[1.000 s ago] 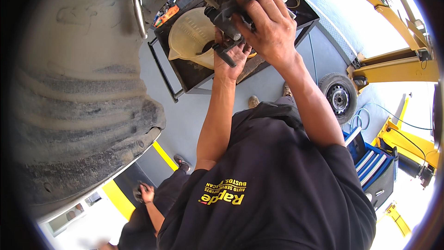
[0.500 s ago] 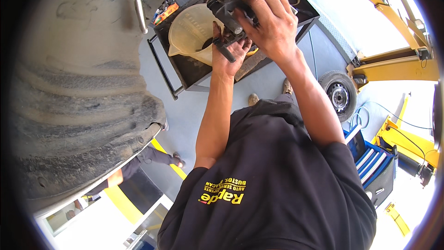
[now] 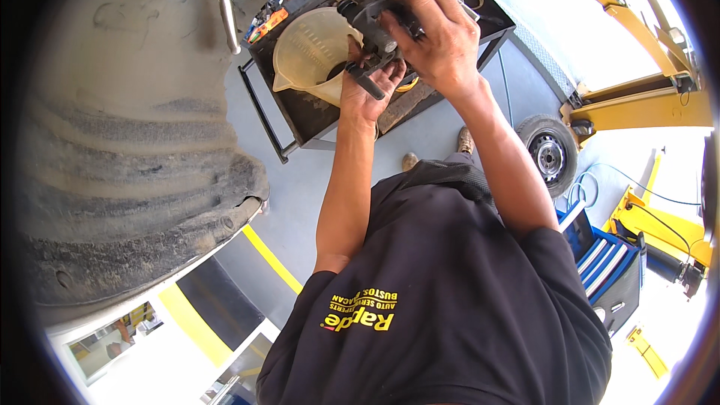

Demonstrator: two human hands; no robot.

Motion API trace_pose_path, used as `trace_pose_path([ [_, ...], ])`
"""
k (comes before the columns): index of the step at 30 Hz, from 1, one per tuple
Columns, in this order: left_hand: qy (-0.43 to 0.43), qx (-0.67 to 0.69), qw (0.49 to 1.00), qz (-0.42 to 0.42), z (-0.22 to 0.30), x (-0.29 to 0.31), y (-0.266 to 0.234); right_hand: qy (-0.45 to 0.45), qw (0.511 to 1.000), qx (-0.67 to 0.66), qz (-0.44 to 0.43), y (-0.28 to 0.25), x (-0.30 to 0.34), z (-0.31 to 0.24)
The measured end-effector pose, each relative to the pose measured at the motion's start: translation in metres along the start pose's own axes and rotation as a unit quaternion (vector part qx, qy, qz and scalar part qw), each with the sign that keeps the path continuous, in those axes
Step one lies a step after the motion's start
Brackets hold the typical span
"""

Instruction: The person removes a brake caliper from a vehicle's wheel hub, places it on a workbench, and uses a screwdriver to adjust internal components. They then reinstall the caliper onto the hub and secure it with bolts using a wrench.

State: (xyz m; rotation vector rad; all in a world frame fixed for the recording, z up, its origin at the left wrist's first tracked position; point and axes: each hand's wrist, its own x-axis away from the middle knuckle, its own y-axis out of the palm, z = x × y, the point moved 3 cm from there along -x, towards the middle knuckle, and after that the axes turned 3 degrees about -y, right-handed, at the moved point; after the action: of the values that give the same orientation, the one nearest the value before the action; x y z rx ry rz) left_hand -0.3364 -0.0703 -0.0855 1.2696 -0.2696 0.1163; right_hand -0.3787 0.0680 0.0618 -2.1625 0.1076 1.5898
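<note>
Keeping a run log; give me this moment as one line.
left hand: cupped by dark metal bracket-like part | right hand: gripping that part | nearby: cream translucent plastic basin on black metal cart

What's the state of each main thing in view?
Dark irregular metal assembly, partly hidden.
Bare left hand, palm up, fingers loosely curled.
Bare right hand, curled over the assembly.
Pale translucent plastic tub, upright on black metal cart.
Black-tyred steel wheel, unmounted.
Grey moulded wheel-arch liner, dusty.
</note>
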Motion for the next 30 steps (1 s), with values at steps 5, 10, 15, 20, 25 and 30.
trace_pose_path([
  [5,-0.014,-0.018,1.0,0.012,0.003,-0.013,-0.015,0.038,0.999,0.03,-0.011,-0.002,0.0,-0.008],
  [10,0.004,-0.042,0.999,0.014,0.005,-0.004,-0.004,0.062,0.997,0.045,-0.032,-0.004,-0.005,-0.013],
  [15,0.011,-0.03,0.999,-0.005,0.003,-0.003,-0.001,0.012,0.998,0.051,-0.045,-0.004,-0.008,-0.016],
  [20,0.026,-0.033,0.999,0.011,0.001,-0.001,0.004,0.007,0.997,0.057,-0.061,-0.004,-0.007,-0.014],
  [25,0.03,-0.002,0.999,0.038,0.003,-0.001,0.0,0.029,0.985,0.067,-0.159,-0.011,-0.02,-0.013],
  [30,0.022,0.001,0.999,0.044,0.003,-0.001,-0.002,0.039,0.979,0.054,-0.191,-0.016,-0.033,-0.008],
])
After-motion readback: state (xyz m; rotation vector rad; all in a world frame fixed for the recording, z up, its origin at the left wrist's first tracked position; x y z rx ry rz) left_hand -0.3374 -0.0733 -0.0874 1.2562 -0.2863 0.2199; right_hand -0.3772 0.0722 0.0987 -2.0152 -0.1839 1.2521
